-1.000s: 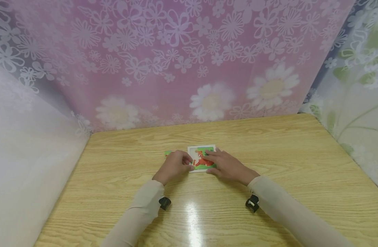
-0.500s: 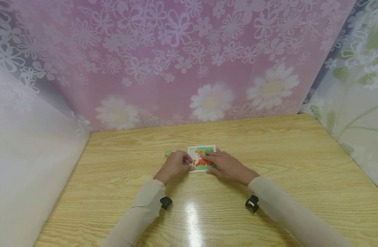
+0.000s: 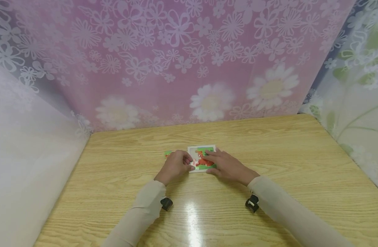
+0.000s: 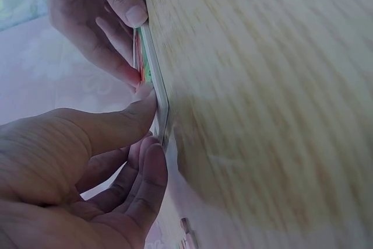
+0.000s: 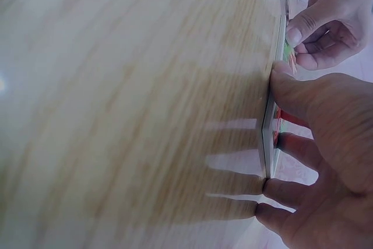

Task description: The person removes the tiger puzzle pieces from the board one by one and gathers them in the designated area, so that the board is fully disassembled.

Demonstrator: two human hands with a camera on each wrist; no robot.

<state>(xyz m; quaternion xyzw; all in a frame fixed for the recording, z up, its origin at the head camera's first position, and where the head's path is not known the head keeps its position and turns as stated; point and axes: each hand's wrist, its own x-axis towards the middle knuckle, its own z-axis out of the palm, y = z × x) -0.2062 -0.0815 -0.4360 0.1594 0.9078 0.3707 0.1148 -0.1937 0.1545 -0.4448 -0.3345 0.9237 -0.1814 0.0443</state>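
Note:
A small jigsaw puzzle in a white tray (image 3: 202,146) lies flat on the table; its picture of an orange striped animal (image 3: 204,161) on green fills the right part. Bare pale backing shows at its upper left. At the lower left corner my left hand (image 3: 174,165) pinches a puzzle piece (image 5: 289,52) with thumb and fingertips; the piece is tilted and catches the light. My right hand (image 3: 229,166) rests spread over the tray's right side, fingers on the picture and thumb (image 5: 285,83) at the near edge. It covers the right rim.
Another green and red puzzle piece (image 3: 167,153) lies on the wooden table (image 3: 130,151) left of the tray, partly behind my left hand. A pink flowered curtain (image 3: 164,85) hangs at the table's back edge, with pale cloth on both sides.
The puzzle piece in my left fingers has tipped and now shows a white glare. My left wrist has shifted very slightly right; my right hand and the tray stay in place.

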